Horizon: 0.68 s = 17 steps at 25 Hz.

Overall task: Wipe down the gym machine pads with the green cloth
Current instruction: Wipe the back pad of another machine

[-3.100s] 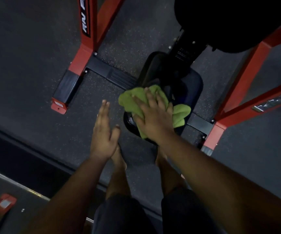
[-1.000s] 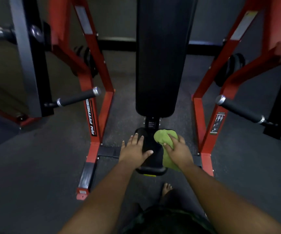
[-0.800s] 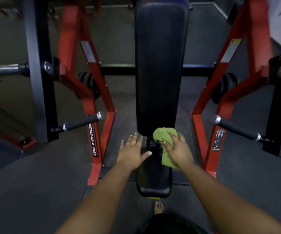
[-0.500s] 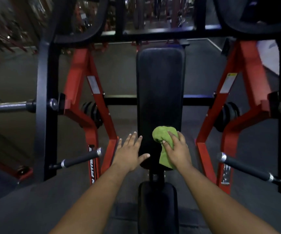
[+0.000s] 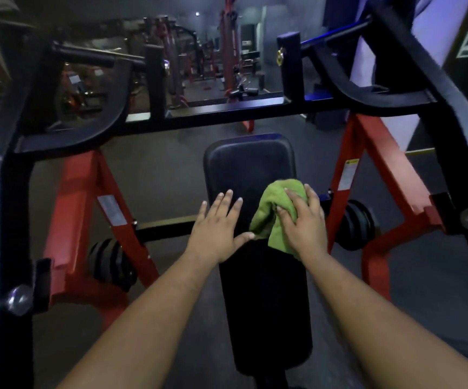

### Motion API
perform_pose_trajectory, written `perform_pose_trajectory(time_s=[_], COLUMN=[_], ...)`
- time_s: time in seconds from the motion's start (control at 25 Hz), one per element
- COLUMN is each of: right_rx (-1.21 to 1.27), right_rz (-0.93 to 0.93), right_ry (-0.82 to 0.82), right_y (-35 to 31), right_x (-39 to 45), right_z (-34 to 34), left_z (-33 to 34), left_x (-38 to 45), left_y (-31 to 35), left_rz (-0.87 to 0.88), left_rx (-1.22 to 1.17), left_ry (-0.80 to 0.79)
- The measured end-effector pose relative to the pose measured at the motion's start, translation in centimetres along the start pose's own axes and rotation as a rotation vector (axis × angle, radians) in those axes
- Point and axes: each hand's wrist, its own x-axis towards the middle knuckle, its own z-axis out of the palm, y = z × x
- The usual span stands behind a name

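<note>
Dimly, far gym equipment [image 5: 199, 66] blurs into shadow, and the back pad [image 5: 258, 248] is cut off at the near edge. On its upper right part lies the bunched green cloth [image 5: 275, 214], gripped and pressed by the right hand [image 5: 301, 220]. Just left of it, the left hand [image 5: 217, 223] rests flat and relaxed on the pad, thumb touching the cloth. Red frame legs [image 5: 373, 169] and weight plates [image 5: 356, 223] flank both sides; a black crossbar [image 5: 227, 112] spans beyond.
</note>
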Motion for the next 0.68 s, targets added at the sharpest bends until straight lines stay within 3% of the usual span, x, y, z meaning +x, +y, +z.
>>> perform_pose_trajectory(time_s=[0.2,0.36,0.48,0.68], right_rx=[-0.090,-0.216,-0.164,-0.147], right_rz=[-0.041,0.067,0.041,-0.003], right_ry=[0.214,0.053,0.115,0.169], right_y=[-2.4,-3.7,-2.1,-0.9], right_x=[10.0,17.0,18.2,17.2], right_z=[1.6,6.0,8.1,8.7], left_z=[0.5,2.6,5.8,6.1], left_x=[9.7,15.8,17.4,17.8], left_y=[-4.2,-5.7,-5.8,-5.9], left_rz=[0.097,0.136,0.155,0.183], left_rx=[0.050,0.131,0.180,0.186], left_ry=[0.105,0.297,0.489,0.534])
